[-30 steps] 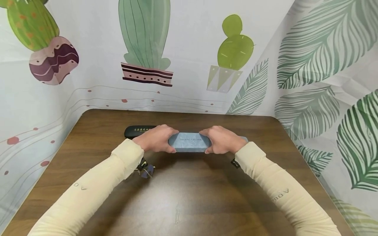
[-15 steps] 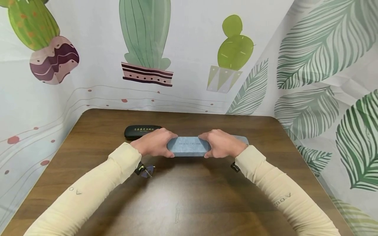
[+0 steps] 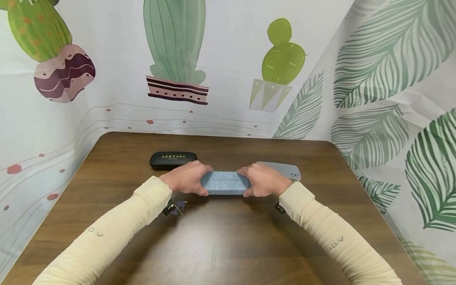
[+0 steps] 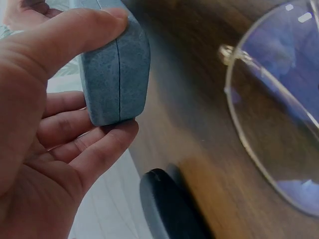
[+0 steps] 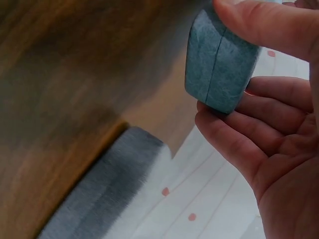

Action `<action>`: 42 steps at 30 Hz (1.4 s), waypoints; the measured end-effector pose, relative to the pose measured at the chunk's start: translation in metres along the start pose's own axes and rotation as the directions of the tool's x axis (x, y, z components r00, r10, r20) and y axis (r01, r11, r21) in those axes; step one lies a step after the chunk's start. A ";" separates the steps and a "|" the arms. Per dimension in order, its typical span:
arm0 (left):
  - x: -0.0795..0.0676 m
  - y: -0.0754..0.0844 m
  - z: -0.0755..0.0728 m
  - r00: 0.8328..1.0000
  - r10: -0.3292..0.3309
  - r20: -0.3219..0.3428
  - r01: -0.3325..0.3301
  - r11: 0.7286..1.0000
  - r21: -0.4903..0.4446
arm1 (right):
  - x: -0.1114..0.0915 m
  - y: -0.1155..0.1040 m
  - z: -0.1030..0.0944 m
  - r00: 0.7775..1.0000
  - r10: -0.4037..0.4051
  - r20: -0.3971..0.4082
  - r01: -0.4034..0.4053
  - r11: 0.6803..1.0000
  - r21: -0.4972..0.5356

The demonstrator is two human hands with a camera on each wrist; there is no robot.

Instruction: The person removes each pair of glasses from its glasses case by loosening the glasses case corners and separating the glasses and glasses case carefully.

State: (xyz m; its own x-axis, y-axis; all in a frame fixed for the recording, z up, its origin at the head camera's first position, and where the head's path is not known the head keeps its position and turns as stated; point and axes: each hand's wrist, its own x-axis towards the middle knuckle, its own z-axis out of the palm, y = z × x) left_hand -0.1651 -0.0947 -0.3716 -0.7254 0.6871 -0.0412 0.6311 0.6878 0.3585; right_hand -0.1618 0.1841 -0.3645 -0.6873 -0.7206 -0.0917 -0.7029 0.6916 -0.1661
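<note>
A pale blue glasses case with small lettering on its lid is held level between both hands, near the middle of the table in the head view. My left hand grips its left end, thumb on the near side and fingers round the far side. At the opposite end, my right hand holds it the same way. A straight seam runs across the case end in the left wrist view, and the lid looks closed. The right wrist view shows the other end, with fingers curled against it.
Behind my left hand lies a black glasses case with gold characters. A grey-blue case with a glasses icon sits behind my right hand, partly covered. Wire-rimmed eyeglasses rest by my left wrist, partly hidden. A patterned cloth hangs behind the table.
Both hands have brought the blue glasses case a little nearer to me. More of the black case and the grey-blue case shows behind them.
</note>
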 end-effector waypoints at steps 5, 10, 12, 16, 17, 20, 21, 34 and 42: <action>0.002 -0.003 0.006 0.999 -0.030 0.027 0.030 1.000 0.009 | 0.003 0.001 0.009 1.000 0.011 -0.006 -0.011 1.000 -0.001; 0.005 -0.006 0.012 0.997 -0.053 0.048 0.052 0.998 0.018 | 0.005 0.002 0.016 1.000 0.017 -0.019 -0.017 1.000 -0.022; 0.005 -0.007 0.015 0.997 -0.053 0.052 0.052 0.998 0.022 | 0.006 0.003 0.018 1.000 0.019 -0.013 -0.019 1.000 -0.023; 0.004 -0.007 0.017 0.997 -0.050 0.051 0.049 0.998 0.026 | 0.007 0.003 0.020 1.000 0.017 -0.005 -0.017 0.999 -0.027; 0.004 -0.007 0.017 0.997 -0.053 0.052 0.051 0.998 0.028 | 0.008 0.002 0.020 1.000 0.018 -0.004 -0.018 1.000 -0.025; 0.002 -0.007 0.017 0.996 -0.066 0.059 0.064 0.997 0.034 | 0.009 0.002 0.020 1.000 0.020 0.000 -0.020 0.999 -0.031; 0.002 -0.006 0.017 0.996 -0.071 0.062 0.069 0.997 0.034 | 0.009 0.001 0.019 1.000 0.022 0.001 -0.022 0.999 -0.034; 0.004 -0.007 0.021 0.997 -0.062 0.047 0.060 0.997 0.045 | 0.012 -0.002 0.021 1.000 0.024 -0.020 -0.025 0.998 -0.066; 0.005 -0.008 0.021 0.996 -0.079 0.045 0.078 0.997 0.024 | 0.013 0.000 0.020 0.998 0.067 -0.004 -0.067 0.998 0.005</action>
State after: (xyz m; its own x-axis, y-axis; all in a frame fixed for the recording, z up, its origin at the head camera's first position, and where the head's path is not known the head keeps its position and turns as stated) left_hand -0.1679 -0.0913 -0.3946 -0.7598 0.6406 -0.1111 0.5793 0.7447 0.3315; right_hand -0.1674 0.1736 -0.3850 -0.7335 -0.6725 -0.0982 -0.6545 0.7379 -0.1646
